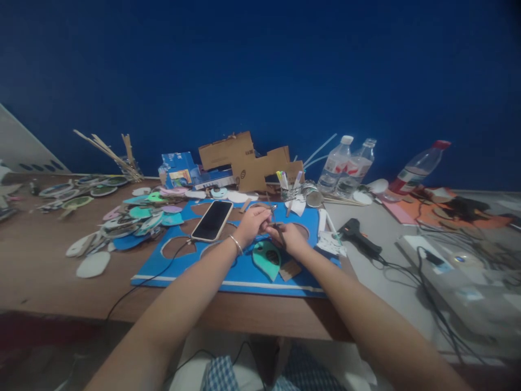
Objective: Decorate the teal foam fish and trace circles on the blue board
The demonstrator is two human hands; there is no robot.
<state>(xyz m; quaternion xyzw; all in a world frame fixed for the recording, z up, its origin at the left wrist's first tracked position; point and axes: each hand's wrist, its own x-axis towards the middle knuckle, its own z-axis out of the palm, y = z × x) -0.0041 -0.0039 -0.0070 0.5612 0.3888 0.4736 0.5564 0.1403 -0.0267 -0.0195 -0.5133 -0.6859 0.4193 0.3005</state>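
A dark tool (280, 233), perhaps scissors, sits in a person's right hand (292, 239) above a blue board (252, 285) at a cluttered worktable. The right hand's fingers are curled round the tool. The left hand (253, 224) meets it from the other side, its fingers bent and drawn together; whether they pinch a small piece cannot be told, since the fingertips hide it.

With the two hands this close, good work would seem to depend on a steady right grip, left fingertips kept back from the tool's edge, and small turns made by the left hand rather than big sweeps by the right. Keeping both hands low over the board would likely steady the work.

Just below the hands, a teal piece (261, 265) lies on the board beside a cardboard scrap (290, 270); forearms are best kept from brushing either. To the left, a phone (212, 220) rests partly across the board's round cutouts, its cable (142, 279) trailing over the near edge, where a sleeve or elbow might snag it.

Farther out, a heap of cut pieces (138, 217) spreads left, while a glue gun (362, 240) lies on the right; its heat cannot be judged, so the right arm should give it room. Cardboard (244, 157) and bottles (342, 167) line the blue wall (260, 70).
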